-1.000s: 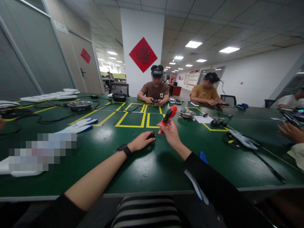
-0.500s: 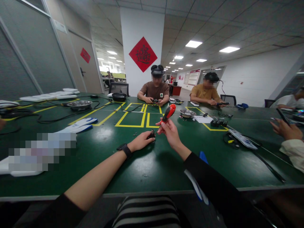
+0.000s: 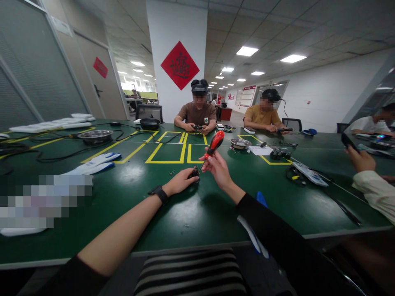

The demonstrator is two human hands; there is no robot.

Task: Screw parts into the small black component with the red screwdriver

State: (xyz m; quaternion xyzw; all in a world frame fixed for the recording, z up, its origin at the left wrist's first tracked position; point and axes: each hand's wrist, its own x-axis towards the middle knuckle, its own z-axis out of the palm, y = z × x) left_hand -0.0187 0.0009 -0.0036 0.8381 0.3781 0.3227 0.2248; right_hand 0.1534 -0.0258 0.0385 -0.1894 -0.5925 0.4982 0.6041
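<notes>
My left hand (image 3: pixel 180 181) rests on the green table (image 3: pixel 148 222), its fingers closed around a small black part (image 3: pixel 194 172) with a knob-like top; its exact kind is too small to make out. In my right hand (image 3: pixel 219 169) is a screwdriver (image 3: pixel 216 142) with a red and black handle, held tilted with the handle up. Its thin shaft slants down to the left toward the black part. Whether the tip touches the part I cannot tell. Tiny loose screws or metal bits (image 3: pixel 172 172) lie just left of the part.
White and blue gloves (image 3: pixel 101 160) lie at the left, another glove (image 3: pixel 253 236) at the front edge under my right arm. Metal bowls (image 3: pixel 95 135) (image 3: pixel 240 143), black blocks (image 3: pixel 280 153) and cables (image 3: pixel 295 174) sit further out. Co-workers sit opposite; a person's hand (image 3: pixel 359 158) holds a dark object at right.
My view has turned slightly, shifting the scene left. My hands keep hold of the black part and screwdriver, with the handle slightly more upright. The person's hand at right has moved with its dark object.
</notes>
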